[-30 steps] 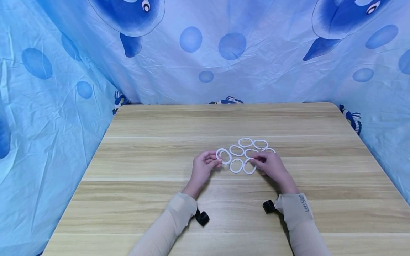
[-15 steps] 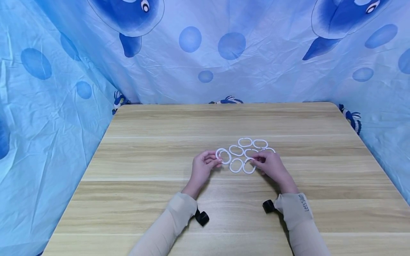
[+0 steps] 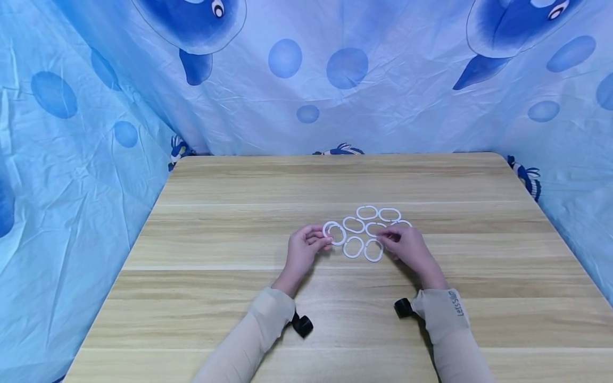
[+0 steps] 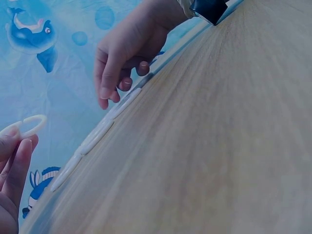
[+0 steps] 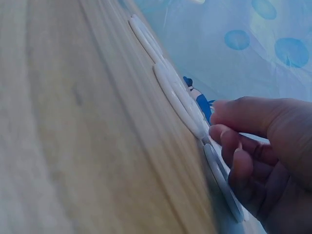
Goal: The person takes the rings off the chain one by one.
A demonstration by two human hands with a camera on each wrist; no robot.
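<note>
My left hand (image 3: 304,250) pinches white plastic C-shaped links between thumb and fingers. In the head view two outlines overlap there, and the left wrist view shows a link (image 4: 40,117) with a small gap. My right hand (image 3: 407,247) hovers just over the right side of a cluster of similar white links. Its fingers are loosely bent, and the right wrist view shows nothing between thumb and index finger. The nearest loose link (image 3: 374,260) lies flat just left of these fingertips. The right hand partly covers a link (image 3: 404,222) behind it.
Several oval white links lie flat on the wood-grain table (image 3: 215,223), including one (image 3: 353,257) in front and one (image 3: 367,219) at the back. Blue sea-patterned cloth (image 3: 268,117) hangs behind and at both sides. Black wrist cameras (image 3: 303,326) sit on both sleeves.
My right hand has let go of the front link and shifted slightly right. That link now lies flat and fully visible. The left hand has stayed still with its links.
</note>
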